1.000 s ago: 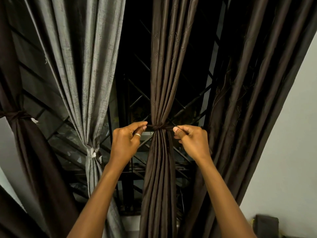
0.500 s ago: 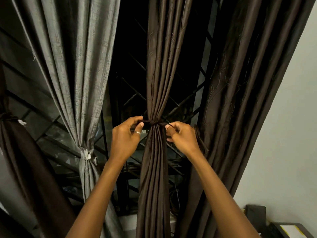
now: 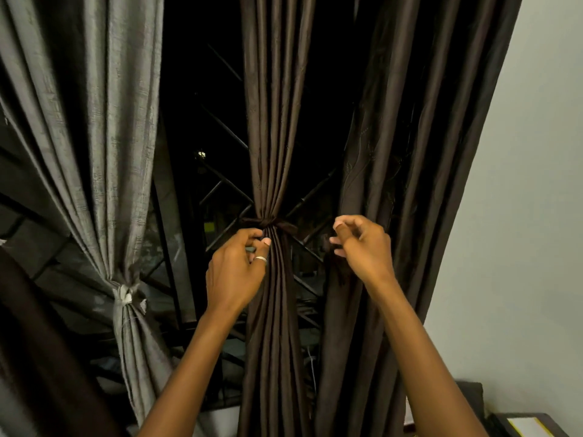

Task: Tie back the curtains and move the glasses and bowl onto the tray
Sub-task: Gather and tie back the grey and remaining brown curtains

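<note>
Item: middle curtain (image 3: 274, 121), dark brown, hanging straight ahead of the person at the centre of the view.
Condition: gathered into one narrow bundle and cinched by a tie (image 3: 268, 223) of the same brown; the folds fan out above and below the cinch.
Knot: at the front of the bundle, with a short end sticking out to either side.
Left hand (image 3: 236, 269): just below the tie, back toward the camera, fingers curled, thumb tip against the left folds of the bundle. A dark scrap shows between thumb and forefinger; whether it is pinched cannot be told.
Ring (image 3: 261, 260): silver band on a finger of that hand.
Right hand (image 3: 362, 247): apart from the tie, to its right, in front of the inner edge of the right curtain (image 3: 410, 152); fingers curled in toward the thumb. Whether they hold any cloth cannot be told.
Neighbour, right: the right curtain is dark brown and hangs loose beside the wall (image 3: 520, 216).
Grey curtain (image 3: 104, 121): left of the middle one, bunched low down by a pale tie (image 3: 126, 294).
Far-left curtain (image 3: 47, 342): dark brown, only partly in view at the edge.
Grille (image 3: 220, 184): dark diagonal bars behind the curtains, black beyond.
Corner, lower right: dark box (image 3: 536, 424) with a pale yellowish top, partly cut off.
</note>
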Demonstrator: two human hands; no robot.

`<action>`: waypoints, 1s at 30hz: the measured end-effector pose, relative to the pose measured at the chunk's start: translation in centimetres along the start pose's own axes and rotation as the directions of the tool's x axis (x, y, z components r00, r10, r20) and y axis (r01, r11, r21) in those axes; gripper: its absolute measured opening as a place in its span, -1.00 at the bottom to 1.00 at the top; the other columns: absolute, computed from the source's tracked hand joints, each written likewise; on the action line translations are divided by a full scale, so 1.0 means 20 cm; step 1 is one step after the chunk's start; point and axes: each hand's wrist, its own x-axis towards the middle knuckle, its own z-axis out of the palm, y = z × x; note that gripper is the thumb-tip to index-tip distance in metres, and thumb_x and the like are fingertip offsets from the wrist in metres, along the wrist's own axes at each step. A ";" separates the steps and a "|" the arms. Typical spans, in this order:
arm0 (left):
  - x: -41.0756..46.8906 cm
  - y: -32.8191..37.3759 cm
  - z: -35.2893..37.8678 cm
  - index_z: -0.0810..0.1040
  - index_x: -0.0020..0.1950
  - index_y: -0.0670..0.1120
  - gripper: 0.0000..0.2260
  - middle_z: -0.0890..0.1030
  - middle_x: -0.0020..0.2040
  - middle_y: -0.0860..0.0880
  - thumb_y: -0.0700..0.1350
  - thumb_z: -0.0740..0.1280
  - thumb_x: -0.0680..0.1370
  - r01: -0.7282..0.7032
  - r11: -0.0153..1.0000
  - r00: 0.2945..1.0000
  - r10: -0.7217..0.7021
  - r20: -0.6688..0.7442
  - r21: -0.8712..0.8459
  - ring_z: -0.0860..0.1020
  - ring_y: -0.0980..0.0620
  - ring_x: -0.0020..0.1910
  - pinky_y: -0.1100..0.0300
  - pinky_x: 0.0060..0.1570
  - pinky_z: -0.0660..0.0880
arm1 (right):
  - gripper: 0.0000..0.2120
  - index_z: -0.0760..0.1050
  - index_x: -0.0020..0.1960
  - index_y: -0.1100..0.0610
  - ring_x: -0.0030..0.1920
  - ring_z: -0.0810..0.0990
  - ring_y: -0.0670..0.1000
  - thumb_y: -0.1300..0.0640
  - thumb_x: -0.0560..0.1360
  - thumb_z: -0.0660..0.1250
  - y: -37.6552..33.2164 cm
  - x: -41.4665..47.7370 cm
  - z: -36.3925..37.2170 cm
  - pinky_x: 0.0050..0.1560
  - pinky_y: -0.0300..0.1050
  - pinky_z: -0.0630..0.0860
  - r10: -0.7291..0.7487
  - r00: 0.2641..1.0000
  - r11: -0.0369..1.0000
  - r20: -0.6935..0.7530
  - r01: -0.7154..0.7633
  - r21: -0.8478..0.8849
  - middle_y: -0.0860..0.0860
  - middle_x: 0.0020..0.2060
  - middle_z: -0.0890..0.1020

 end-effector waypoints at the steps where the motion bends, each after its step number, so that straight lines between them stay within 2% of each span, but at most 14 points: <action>1: -0.01 0.05 0.05 0.57 0.21 0.09 -0.76 0.65 -0.04 0.15 0.15 0.29 0.62 -0.008 1.000 1.000 0.008 -0.009 0.002 0.62 0.19 -0.12 0.00 -0.17 0.65 | -0.90 0.64 0.02 -0.05 -0.15 0.73 -0.15 0.09 0.63 0.34 0.00 0.01 -0.06 -0.13 -0.11 0.71 -0.009 1.000 1.000 -0.003 0.009 0.020 -0.14 -0.16 0.72; 4: -0.02 0.23 0.24 0.59 0.19 0.09 -0.75 0.63 -0.07 0.19 0.16 0.30 0.60 -0.059 0.998 0.998 0.059 0.008 0.012 0.60 0.24 -0.15 0.04 -0.16 0.63 | -0.86 0.63 -0.03 -0.07 -0.16 0.74 -0.13 0.12 0.62 0.34 -0.02 0.07 -0.24 -0.17 -0.14 0.70 -0.056 0.998 0.996 -0.010 0.057 0.069 -0.09 -0.12 0.73; 7: -0.03 0.43 0.47 0.53 0.15 0.10 -0.70 0.57 -0.06 0.19 0.26 0.31 0.55 -0.065 0.998 0.996 0.065 0.062 0.001 0.57 0.24 -0.18 0.09 -0.20 0.60 | -0.83 0.63 -0.06 -0.10 -0.15 0.75 -0.11 0.12 0.63 0.33 -0.08 0.16 -0.40 -0.22 -0.22 0.66 -0.128 0.991 0.986 -0.022 0.130 0.105 -0.07 -0.11 0.74; 10: -0.01 0.62 0.67 0.39 0.08 0.10 -0.54 0.48 -0.02 0.15 0.43 0.27 0.45 0.019 0.998 1.000 -0.020 0.005 0.058 0.54 0.15 -0.15 0.16 -0.30 0.45 | -0.86 0.64 -0.01 -0.08 -0.14 0.75 -0.11 0.09 0.63 0.31 -0.11 0.22 -0.52 -0.24 -0.26 0.65 -0.164 0.986 0.980 -0.012 0.164 0.117 -0.08 -0.09 0.74; 12: 0.04 0.71 0.76 0.35 0.12 0.04 -0.43 0.47 0.05 0.08 0.47 0.28 0.40 0.093 0.989 0.995 -0.090 -0.033 0.113 0.52 0.05 -0.08 0.12 -0.24 0.42 | -0.87 0.65 0.02 -0.02 -0.15 0.75 -0.10 0.10 0.63 0.31 -0.09 0.24 -0.57 -0.24 -0.27 0.64 -0.154 0.988 0.981 -0.002 0.154 0.119 -0.07 -0.10 0.74; 14: 0.08 0.75 0.83 0.37 0.19 -0.04 -0.43 0.52 0.11 -0.01 0.37 0.34 0.45 0.119 0.977 0.993 -0.114 -0.038 0.176 0.55 -0.04 -0.01 0.06 -0.17 0.46 | -0.86 0.65 0.05 0.02 -0.14 0.75 -0.10 0.11 0.63 0.31 -0.05 0.25 -0.60 -0.22 -0.25 0.65 -0.141 0.990 0.985 0.016 0.138 0.107 -0.06 -0.09 0.73; 16: 0.11 0.73 0.84 0.42 0.17 -0.08 -0.62 0.59 0.08 -0.07 0.18 0.34 0.56 0.122 0.972 0.992 -0.116 -0.043 0.202 0.60 -0.14 0.01 0.01 -0.15 0.49 | -0.86 0.65 0.04 0.00 -0.15 0.75 -0.11 0.12 0.63 0.30 0.00 0.26 -0.60 -0.21 -0.22 0.67 -0.119 0.992 0.989 0.034 0.115 0.093 -0.07 -0.09 0.73; 18: 0.10 0.67 0.81 0.48 0.07 -0.11 -0.77 0.63 -0.03 -0.11 0.05 0.30 0.63 0.100 0.977 0.993 -0.085 -0.083 0.186 0.62 -0.21 -0.06 -0.02 -0.20 0.52 | -0.85 0.66 0.04 0.01 -0.16 0.75 -0.12 0.13 0.63 0.30 0.05 0.26 -0.60 -0.19 -0.20 0.68 -0.097 0.994 0.993 0.042 0.093 0.072 -0.08 -0.11 0.73; 20: 0.08 0.59 0.75 0.49 -0.02 -0.15 -0.78 0.62 -0.14 -0.13 0.00 0.31 0.64 0.046 0.987 0.991 -0.026 -0.128 0.156 0.61 -0.20 -0.16 -0.06 -0.24 0.55 | -0.85 0.67 0.06 0.04 -0.14 0.74 -0.12 0.12 0.63 0.31 0.08 0.25 -0.57 -0.14 -0.17 0.70 -0.094 0.994 0.995 0.060 0.091 0.046 -0.11 -0.13 0.73; 23: 0.08 0.47 0.63 0.42 -0.19 -0.12 -0.73 0.53 -0.30 -0.07 -0.03 0.37 0.62 0.004 0.993 0.979 0.020 -0.202 0.116 0.55 -0.10 -0.31 0.01 -0.33 0.51 | -0.88 0.67 0.04 -0.01 -0.13 0.73 -0.15 0.08 0.62 0.34 0.02 0.26 -0.49 -0.03 -0.07 0.70 -0.154 0.983 0.988 0.103 0.153 0.015 -0.13 -0.17 0.73; 25: 0.10 0.40 0.54 0.39 -0.24 -0.08 -0.70 0.50 -0.37 -0.01 0.00 0.40 0.60 0.047 0.992 0.970 -0.017 -0.244 0.119 0.50 -0.03 -0.38 0.04 -0.35 0.50 | -0.89 0.66 0.01 -0.05 -0.14 0.72 -0.16 0.08 0.61 0.35 -0.06 0.29 -0.45 -0.02 -0.14 0.67 -0.269 0.962 0.962 0.038 0.270 -0.042 -0.13 -0.19 0.72; 27: 0.11 0.34 0.47 0.36 -0.28 0.01 -0.68 0.45 -0.45 0.04 0.05 0.40 0.59 0.087 0.989 0.963 -0.053 -0.263 0.120 0.48 0.01 -0.45 0.06 -0.38 0.51 | -0.90 0.65 0.03 0.00 -0.17 0.67 -0.17 0.07 0.58 0.36 -0.13 0.32 -0.44 -0.07 -0.25 0.61 -0.394 0.910 0.914 -0.129 0.373 -0.161 -0.09 -0.14 0.70; 28: 0.11 0.32 0.44 0.34 -0.29 0.03 -0.66 0.43 -0.48 0.06 0.05 0.40 0.58 0.080 0.990 0.963 -0.046 -0.265 0.118 0.47 0.02 -0.48 0.06 -0.40 0.52 | -0.87 0.64 0.06 0.04 -0.16 0.64 -0.16 0.04 0.57 0.37 -0.16 0.32 -0.44 -0.08 -0.26 0.58 -0.433 0.874 0.894 -0.222 0.386 -0.227 -0.07 -0.08 0.68; 30: 0.12 0.29 0.40 0.31 -0.30 0.08 -0.65 0.41 -0.50 0.06 0.05 0.41 0.58 0.052 0.992 0.965 -0.021 -0.261 0.113 0.46 0.03 -0.50 0.07 -0.43 0.51 | -0.69 0.55 0.21 0.09 0.02 0.58 -0.07 -0.03 0.53 0.42 -0.16 0.31 -0.44 -0.02 -0.21 0.52 -0.447 0.818 0.884 -0.361 0.342 -0.320 0.00 0.11 0.58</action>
